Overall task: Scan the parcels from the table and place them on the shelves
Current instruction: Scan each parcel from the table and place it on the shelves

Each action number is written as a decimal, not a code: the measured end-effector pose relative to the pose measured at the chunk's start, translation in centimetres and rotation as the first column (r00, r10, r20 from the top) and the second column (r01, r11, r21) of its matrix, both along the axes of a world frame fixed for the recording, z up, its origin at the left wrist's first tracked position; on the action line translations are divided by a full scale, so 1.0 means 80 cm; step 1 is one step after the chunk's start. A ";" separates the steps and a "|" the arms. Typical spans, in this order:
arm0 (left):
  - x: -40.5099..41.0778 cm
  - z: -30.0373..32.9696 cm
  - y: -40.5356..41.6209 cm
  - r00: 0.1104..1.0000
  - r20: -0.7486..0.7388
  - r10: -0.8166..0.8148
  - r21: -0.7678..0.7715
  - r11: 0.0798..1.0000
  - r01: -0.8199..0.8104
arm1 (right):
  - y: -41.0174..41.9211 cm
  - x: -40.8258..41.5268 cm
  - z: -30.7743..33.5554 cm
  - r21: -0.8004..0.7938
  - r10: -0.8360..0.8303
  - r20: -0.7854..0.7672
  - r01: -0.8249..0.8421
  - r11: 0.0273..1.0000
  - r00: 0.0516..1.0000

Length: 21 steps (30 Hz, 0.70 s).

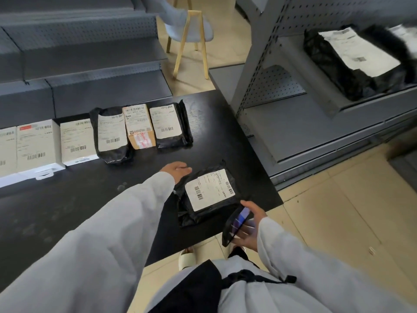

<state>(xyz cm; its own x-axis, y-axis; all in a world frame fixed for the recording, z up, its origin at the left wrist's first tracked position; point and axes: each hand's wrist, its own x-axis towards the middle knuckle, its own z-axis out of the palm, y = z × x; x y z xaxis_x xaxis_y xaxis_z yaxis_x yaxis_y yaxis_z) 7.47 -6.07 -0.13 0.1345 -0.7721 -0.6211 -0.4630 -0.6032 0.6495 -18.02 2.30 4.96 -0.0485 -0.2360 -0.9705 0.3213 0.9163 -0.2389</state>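
A black bagged parcel [207, 195] with a white barcode label lies alone near the right front corner of the black table [67, 204]. My left hand [176, 169] reaches over the table, its fingers stretched out and touching the parcel's far left edge. My right hand [250, 227] holds a phone [235, 222] with a lit screen just below the parcel, at the table's front edge. Several more labelled parcels stand in a row at the back of the table, among them a small brown carton [140, 127] and black bags [171, 127].
Grey metal shelving [316, 123] stands to the right, with a black parcel [352, 62] on an upper shelf. Low grey shelves [90, 71] run behind the table. A chair [191, 30] stands on the tiled floor further back.
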 end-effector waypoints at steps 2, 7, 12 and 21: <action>-0.026 0.006 -0.010 0.970 0.092 -0.224 0.085 0.972 0.217 | 0.001 0.001 -0.002 -0.009 0.002 -0.014 -0.002 1.000 1.000; -0.036 0.001 0.017 0.901 0.246 -0.358 0.211 0.927 0.311 | 0.001 0.009 -0.004 -0.030 0.031 -0.023 -0.032 0.999 0.999; -0.020 -0.014 0.077 0.968 0.223 -0.118 0.138 0.987 0.088 | 0.003 0.020 -0.017 -0.056 0.118 -0.053 -0.121 0.991 0.992; -0.027 -0.032 0.153 0.887 -0.108 0.450 0.191 0.885 -0.425 | -0.002 0.053 -0.042 -0.023 0.406 -0.136 -0.412 0.911 0.904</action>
<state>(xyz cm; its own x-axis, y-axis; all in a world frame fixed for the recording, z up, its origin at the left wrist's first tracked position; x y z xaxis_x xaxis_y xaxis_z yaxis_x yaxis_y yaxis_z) 5.31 6.16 -2.68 0.3347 -0.5458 -0.7682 -0.0360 -0.8220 0.5684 -13.79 2.12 1.59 -0.0580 -0.3094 -0.9492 -0.1150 0.9465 -0.3015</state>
